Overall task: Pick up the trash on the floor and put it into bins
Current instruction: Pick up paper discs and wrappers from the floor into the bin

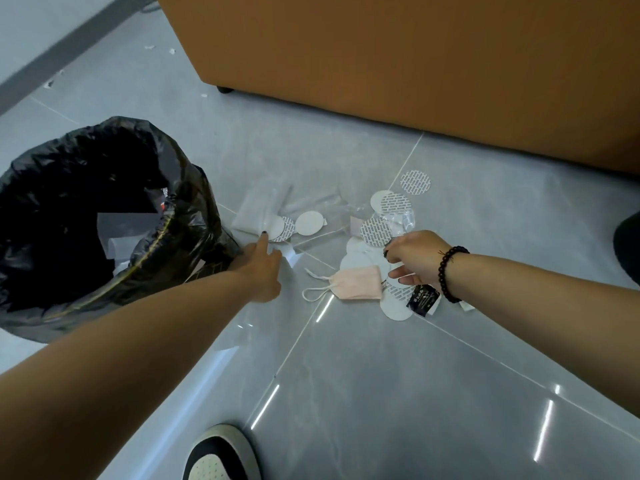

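A bin lined with a black bag (180, 188) stands at the left, with paper scraps inside. Trash lies scattered on the grey floor: clear plastic bags (259, 206), several white and patterned round discs (310, 222), a pink face mask (358, 282) and a small black packet (424, 297). My left hand (261, 268) reaches beside the bin, its index finger stretched out and touching a white disc (275, 227). My right hand (414, 256) hovers over the disc pile by the mask, fingers curled down among the discs; whether it holds one is hidden.
A large orange-brown cabinet (415, 64) fills the back, close behind the trash. Small white scraps (150, 47) lie far left near the wall. My shoe (220, 455) shows at the bottom, and a dark object (628, 244) sits at the right edge.
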A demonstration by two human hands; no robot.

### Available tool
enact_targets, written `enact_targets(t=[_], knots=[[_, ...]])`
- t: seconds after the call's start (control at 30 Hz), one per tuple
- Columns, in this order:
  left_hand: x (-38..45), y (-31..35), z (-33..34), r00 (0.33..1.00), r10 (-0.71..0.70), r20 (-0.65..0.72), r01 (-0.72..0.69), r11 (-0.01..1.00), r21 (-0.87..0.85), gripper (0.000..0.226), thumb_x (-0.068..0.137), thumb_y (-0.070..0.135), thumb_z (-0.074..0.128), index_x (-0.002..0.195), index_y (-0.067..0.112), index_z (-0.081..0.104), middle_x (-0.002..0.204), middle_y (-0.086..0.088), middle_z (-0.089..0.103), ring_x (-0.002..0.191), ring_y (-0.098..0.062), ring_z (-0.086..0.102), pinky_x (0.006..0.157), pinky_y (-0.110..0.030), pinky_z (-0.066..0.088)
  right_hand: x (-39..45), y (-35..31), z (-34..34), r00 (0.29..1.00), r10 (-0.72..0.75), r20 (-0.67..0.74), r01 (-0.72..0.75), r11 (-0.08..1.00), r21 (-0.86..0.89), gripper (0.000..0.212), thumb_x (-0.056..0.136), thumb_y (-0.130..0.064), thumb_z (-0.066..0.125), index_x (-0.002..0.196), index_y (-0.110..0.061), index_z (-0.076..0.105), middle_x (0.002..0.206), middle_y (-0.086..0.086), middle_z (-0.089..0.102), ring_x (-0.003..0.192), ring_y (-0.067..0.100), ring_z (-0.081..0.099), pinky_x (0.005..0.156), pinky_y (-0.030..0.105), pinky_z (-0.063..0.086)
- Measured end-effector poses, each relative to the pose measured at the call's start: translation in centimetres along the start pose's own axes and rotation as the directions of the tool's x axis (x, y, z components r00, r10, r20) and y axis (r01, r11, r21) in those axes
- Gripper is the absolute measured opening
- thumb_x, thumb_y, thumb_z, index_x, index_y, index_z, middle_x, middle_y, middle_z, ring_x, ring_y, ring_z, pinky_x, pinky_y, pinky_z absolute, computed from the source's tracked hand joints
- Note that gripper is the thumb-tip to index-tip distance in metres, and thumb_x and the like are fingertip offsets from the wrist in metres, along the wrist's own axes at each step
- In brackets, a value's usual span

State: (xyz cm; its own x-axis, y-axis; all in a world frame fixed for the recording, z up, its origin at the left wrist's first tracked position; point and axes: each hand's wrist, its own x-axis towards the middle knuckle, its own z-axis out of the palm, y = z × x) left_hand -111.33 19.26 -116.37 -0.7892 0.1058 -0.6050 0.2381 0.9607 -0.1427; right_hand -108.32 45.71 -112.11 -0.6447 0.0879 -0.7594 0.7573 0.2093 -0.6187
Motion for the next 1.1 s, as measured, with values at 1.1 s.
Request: enact_targets(t=[1.1], knots=[[-6.9, 4.2, 6.6, 0.917, 0.395, -0.054, -0.398, 0.915, -0.059, 0.096, 0.083, 0.071, -0.006, 0.152, 0.010, 0.020, 0.161, -0.011, 0.010, 0.146, -0.027, 0.022, 0.117, -0.035, 0.021, 2.8, 2.8, -2.8, 0.988, -0.152, -0.027, 0.144, 0.972, -0.187, 0.015, 0.088, -0.007, 0.053, 0.084, -0.020, 0.059, 0.088, -0.003, 0.061, 0.070, 0.014, 0.064, 0.059, 0.023, 0.050]])
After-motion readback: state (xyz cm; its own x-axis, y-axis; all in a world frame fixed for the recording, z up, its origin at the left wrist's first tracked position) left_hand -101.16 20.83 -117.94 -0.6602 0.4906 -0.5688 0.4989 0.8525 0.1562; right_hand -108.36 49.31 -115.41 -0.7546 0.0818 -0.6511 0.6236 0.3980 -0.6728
